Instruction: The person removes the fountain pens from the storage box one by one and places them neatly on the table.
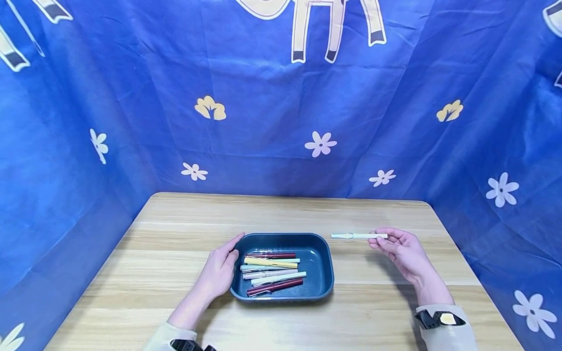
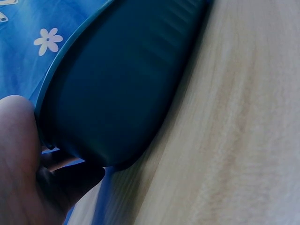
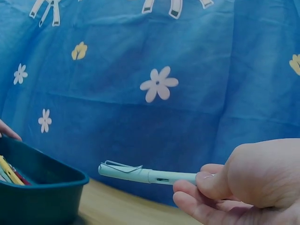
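Note:
My right hand (image 1: 406, 252) pinches a pale mint pen (image 1: 357, 236) by its barrel end, between thumb and fingers. The pen lies nearly level above the table, its capped end with a wire clip pointing left; the right wrist view shows the cap (image 3: 125, 173) beyond the box's corner. At the left, my left hand (image 1: 221, 268) grips the rim of a dark teal box (image 1: 326, 287), thumb at the rim and fingers around the outer side. Inside the box lie several pens, among them a yellow pen (image 1: 271, 263) and a dark red pen (image 1: 281, 286).
The box stands on a light wood-grain table (image 1: 373, 312). Behind and at both sides hangs a blue cloth (image 1: 272, 126) printed with flowers and animal legs. Dark bands (image 1: 439, 319) sit over the light sleeves at the wrists.

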The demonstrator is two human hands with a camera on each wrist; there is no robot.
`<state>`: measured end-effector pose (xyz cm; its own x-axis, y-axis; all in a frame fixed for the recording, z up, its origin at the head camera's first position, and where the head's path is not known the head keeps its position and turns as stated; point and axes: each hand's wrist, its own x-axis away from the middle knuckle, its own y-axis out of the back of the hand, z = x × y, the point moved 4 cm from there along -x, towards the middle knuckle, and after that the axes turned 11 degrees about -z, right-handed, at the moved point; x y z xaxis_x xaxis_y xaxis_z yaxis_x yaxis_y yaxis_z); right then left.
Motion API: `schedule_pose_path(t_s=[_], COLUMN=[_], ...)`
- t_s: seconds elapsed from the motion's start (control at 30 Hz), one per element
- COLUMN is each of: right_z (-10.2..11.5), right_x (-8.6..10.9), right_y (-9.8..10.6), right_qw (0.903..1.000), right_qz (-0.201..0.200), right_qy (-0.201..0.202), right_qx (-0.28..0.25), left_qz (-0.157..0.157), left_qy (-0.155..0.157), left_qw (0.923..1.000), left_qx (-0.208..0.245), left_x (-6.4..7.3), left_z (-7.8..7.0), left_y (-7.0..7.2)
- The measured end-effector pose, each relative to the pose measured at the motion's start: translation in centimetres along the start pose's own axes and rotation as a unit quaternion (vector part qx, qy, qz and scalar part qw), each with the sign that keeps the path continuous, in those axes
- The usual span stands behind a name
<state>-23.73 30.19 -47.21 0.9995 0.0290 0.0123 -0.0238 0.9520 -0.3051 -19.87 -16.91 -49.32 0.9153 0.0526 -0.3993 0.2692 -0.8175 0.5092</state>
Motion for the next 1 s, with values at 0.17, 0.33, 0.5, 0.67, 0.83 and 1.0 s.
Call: schedule_pose_path(t_s=[0.17,0.33,0.5,0.67,0.83,1.0], right_z=[-0.9,-2.1,-3.1,-3.8,-4.0,-4.2], right_x=[-0.6,-1.3,-1.8,-2.3,-2.6,-2.9], right_y=[0.9,1.6,2.4,2.7,2.7,2.5], right_qw=[0.9999,0.9995,0.9987,0.9983,0.9978,0.9948], right_qz=[-0.006,-0.017,-0.033,-0.043,-0.045,-0.052], right_qy=[-0.009,-0.026,-0.039,-0.039,-0.039,-0.045], right_qx=[0.006,0.003,0.006,0.01,0.03,0.076], left_qz=[0.0,0.001,0.001,0.005,0.004,0.002], left_qy=[0.003,0.003,0.002,0.005,0.005,0.005], left_qw=[1.0,1.0,1.0,1.0,1.0,1.0], left_qx=[-0.002,-0.005,-0.006,-0.005,-0.005,-0.005], left_x=[0.0,0.0,0.0,0.0,0.0,0.0], left_z=[0.1,0.2,0.2,0.3,0.2,0.1], left_y=[0.0,0.0,-0.1,-0.1,-0.1,-0.1])
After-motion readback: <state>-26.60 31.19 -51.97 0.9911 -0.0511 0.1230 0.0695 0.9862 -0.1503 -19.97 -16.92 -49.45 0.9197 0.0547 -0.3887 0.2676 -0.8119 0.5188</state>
